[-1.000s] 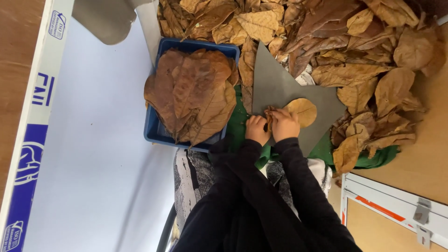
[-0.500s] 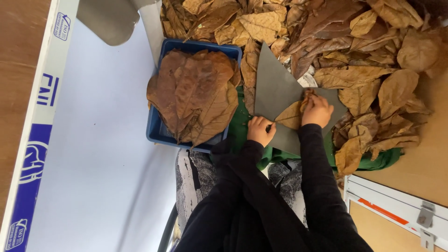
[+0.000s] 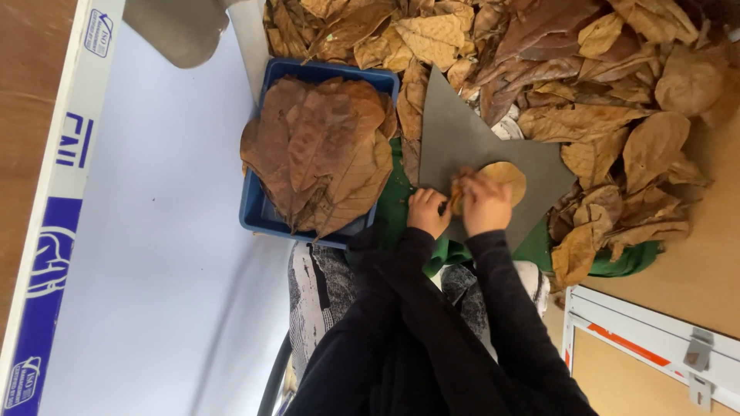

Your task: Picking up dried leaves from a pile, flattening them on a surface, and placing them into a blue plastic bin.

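Both hands (image 3: pixel 459 206) on flat round leaf (image 3: pixel 505 180)

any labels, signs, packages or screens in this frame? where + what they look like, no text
White border strip: runs down the left edge beside the pale sheet, long and narrow, white above, blue lower part, with blue printed marks.
Small blue-outlined label: at the strip's top end, roughly rectangular.
White panel: bottom right, with a red-orange stripe and a metal latch.
No screens or packages in view.
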